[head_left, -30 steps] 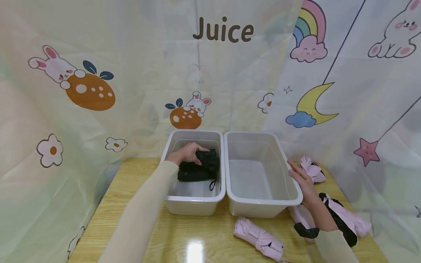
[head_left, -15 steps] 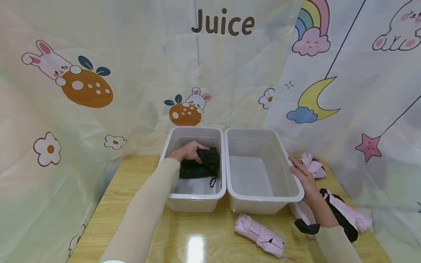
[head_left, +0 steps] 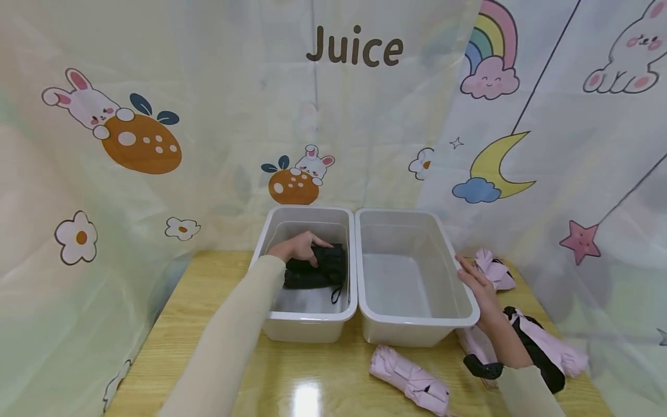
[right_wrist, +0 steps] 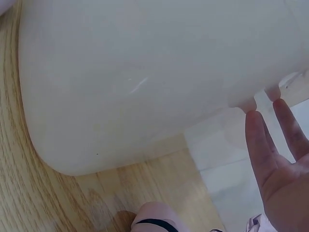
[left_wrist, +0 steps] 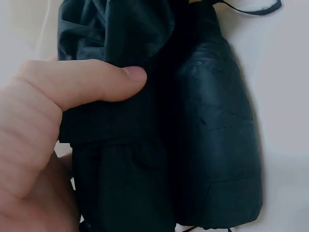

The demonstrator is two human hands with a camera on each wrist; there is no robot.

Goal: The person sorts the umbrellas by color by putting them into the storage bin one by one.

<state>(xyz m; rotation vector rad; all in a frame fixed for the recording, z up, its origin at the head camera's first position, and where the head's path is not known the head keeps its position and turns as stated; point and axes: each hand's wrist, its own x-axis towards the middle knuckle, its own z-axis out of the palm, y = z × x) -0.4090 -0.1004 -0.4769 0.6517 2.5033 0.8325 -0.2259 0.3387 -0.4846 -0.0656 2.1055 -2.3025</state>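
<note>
While the left hand [head_left: 299, 248] reaches down into the left white plastic bin [head_left: 304, 332], its fingers hold a black rolled fabric bundle [left_wrist: 120, 179]. The thumb lies flat across the bundle's upper face, its tip near the side edge; the other fingers are mostly hidden in the left wrist view. Just beside the held bundle, beyond the thumb tip, lies a second black rolled bundle [left_wrist: 217, 135] with a thin strap [left_wrist: 256, 9].

The right hand [head_left: 484, 298] has its fingers straight and holds nothing, the fingertips touching the outer side of the right white plastic bin [head_left: 406, 335]. Both bins stand side by side on the wood-grain bench [head_left: 276, 376]. A pink rolled fabric bundle [head_left: 409, 379] lies in front of the right bin, and a pink-and-black bundle [head_left: 552, 344] lies near the right forearm.
</note>
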